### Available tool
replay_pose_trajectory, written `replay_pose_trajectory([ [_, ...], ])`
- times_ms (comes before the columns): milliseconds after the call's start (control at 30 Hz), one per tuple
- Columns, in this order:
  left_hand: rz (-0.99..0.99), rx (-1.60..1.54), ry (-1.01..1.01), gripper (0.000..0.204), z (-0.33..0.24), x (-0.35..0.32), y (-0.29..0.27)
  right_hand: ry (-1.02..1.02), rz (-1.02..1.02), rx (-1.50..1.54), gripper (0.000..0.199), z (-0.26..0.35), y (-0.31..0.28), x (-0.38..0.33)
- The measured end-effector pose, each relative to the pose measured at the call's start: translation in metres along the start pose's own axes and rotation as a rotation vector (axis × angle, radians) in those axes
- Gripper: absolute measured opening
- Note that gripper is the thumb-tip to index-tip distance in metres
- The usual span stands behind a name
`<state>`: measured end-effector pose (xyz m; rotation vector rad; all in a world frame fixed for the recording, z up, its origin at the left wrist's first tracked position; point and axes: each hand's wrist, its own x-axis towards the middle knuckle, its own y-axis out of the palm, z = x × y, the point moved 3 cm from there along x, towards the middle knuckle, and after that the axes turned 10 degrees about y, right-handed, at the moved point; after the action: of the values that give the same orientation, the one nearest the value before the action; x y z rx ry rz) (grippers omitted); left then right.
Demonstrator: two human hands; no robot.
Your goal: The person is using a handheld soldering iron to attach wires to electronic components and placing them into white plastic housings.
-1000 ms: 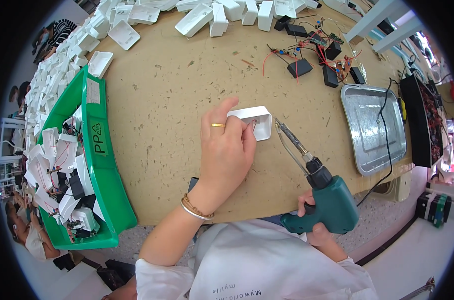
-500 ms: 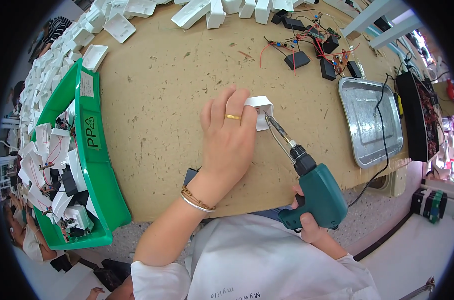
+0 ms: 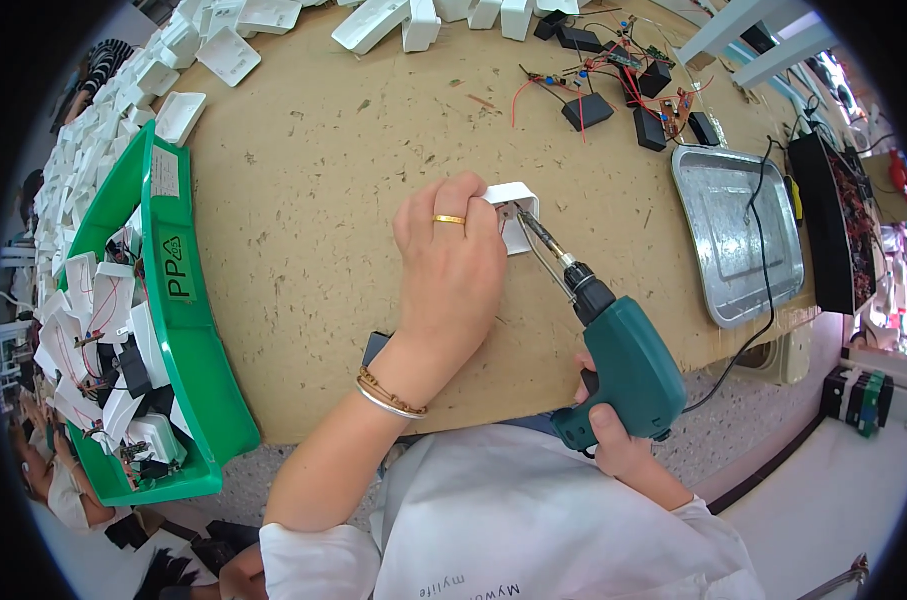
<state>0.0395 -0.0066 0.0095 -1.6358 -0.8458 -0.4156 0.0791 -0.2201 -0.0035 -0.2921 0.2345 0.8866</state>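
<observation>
Near the middle of the table, my left hand grips a small white plastic case, its fingers curled over the left side. The case's hollow inside faces right, and little of what lies in it shows. My right hand is wrapped round the handle of a green soldering gun, thumb and a finger by its black trigger. The gun's thin metal tip reaches into the case's opening, beside a slim tube running along the barrel. Part of a dark block shows beside my left wrist.
On the left stands a green bin filled with white cases and wired parts. White cases pile up along the far left. Black boxes with red wires lie far right, before a metal tray crossed by the gun's black cord.
The case, my left hand and the soldering gun have shifted slightly left in the picture. The gun's tip now reaches a little deeper into the case.
</observation>
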Motion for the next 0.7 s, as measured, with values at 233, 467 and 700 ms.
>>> replay_pose_trajectory([
  [233, 0.004, -0.001, -0.003, 0.018, 0.0011, -0.0007, 0.0010, 0.006, -0.014, 0.000, 0.061, 0.0021, 0.0034, 0.0025],
  [467, 0.032, 0.016, 0.006, 0.017, 0.0006, 0.0001, 0.0000, -0.004, -0.028, -0.012, 0.060, 0.0054, 0.0039, 0.0040],
  [700, 0.037, 0.032, 0.016, 0.017, 0.0004, 0.0002, 0.0000, -0.030, -0.025, -0.011, 0.054, 0.0045, 0.0042, 0.0044],
])
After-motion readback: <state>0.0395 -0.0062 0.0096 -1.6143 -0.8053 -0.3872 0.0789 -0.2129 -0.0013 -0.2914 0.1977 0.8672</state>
